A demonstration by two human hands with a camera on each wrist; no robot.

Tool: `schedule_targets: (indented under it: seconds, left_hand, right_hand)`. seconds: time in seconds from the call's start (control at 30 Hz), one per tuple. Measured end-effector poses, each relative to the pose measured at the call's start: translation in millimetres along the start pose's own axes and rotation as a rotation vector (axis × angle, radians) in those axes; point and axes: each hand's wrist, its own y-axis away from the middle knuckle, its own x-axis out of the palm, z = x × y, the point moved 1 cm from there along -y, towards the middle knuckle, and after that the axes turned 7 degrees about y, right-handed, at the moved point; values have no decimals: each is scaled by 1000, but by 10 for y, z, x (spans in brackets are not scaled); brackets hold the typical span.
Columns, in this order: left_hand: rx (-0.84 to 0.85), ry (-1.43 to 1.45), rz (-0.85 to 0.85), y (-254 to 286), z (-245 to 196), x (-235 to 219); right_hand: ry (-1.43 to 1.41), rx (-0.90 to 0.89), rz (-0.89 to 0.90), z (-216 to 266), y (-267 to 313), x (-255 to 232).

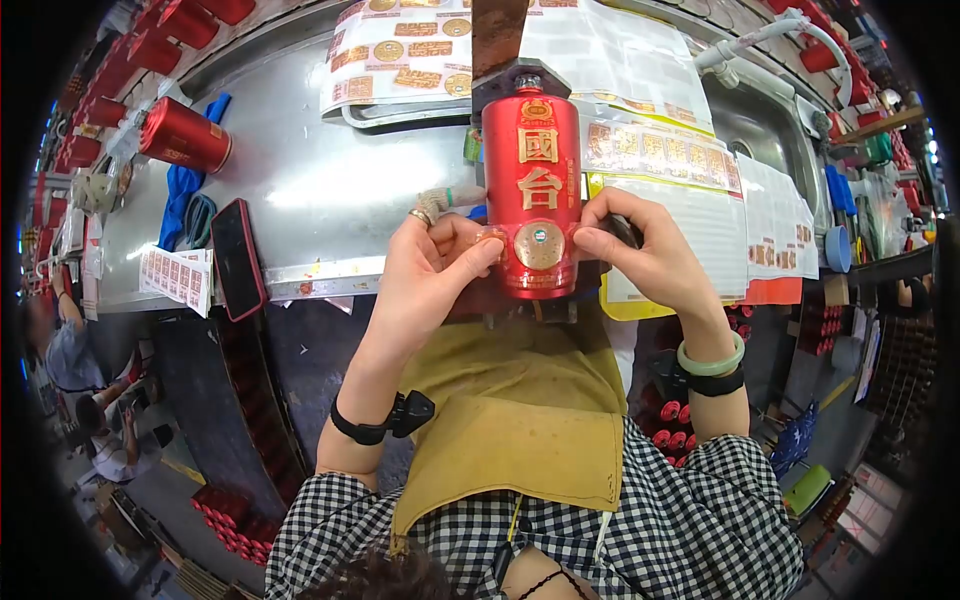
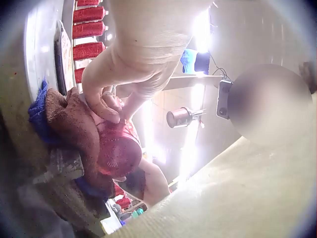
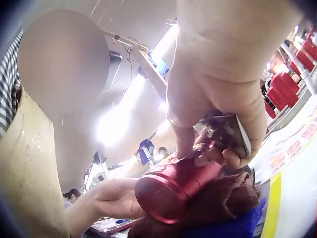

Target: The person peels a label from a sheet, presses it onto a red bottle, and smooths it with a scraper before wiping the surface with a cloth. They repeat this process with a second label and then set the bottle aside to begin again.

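Note:
A red bottle (image 1: 530, 150) with gold characters lies on its back, neck away from the person, on a brown cloth (image 3: 218, 198). A round gold label (image 1: 540, 246) sits near its base. My left hand (image 1: 437, 262) is at the bottle's left side, thumb and forefinger pinching the label's reddish end; a pale finger cover (image 1: 445, 202) wraps one finger. At the opposite side, my right hand (image 1: 650, 250) has thumb and fingertips touching the bottle. Its curled fingers hold a dark flat-faced piece (image 3: 225, 134) against the palm; its kind cannot be told.
Printed label sheets (image 1: 400, 55) lie behind the bottle, with more (image 1: 660, 150) to the right. A phone (image 1: 238, 260), a blue cloth (image 1: 182, 195) and another red bottle (image 1: 185, 135) are on the metal table (image 1: 290, 160) at left. A sink (image 1: 755, 125) is at back right.

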Motion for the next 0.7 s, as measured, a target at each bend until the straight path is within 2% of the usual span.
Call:
schedule_targets:
  seconds: [0.7]
  left_hand:
    - [11,-16,-7,-4,43,-21]
  right_hand:
    - [13,-11,-9,-37,-1,3]
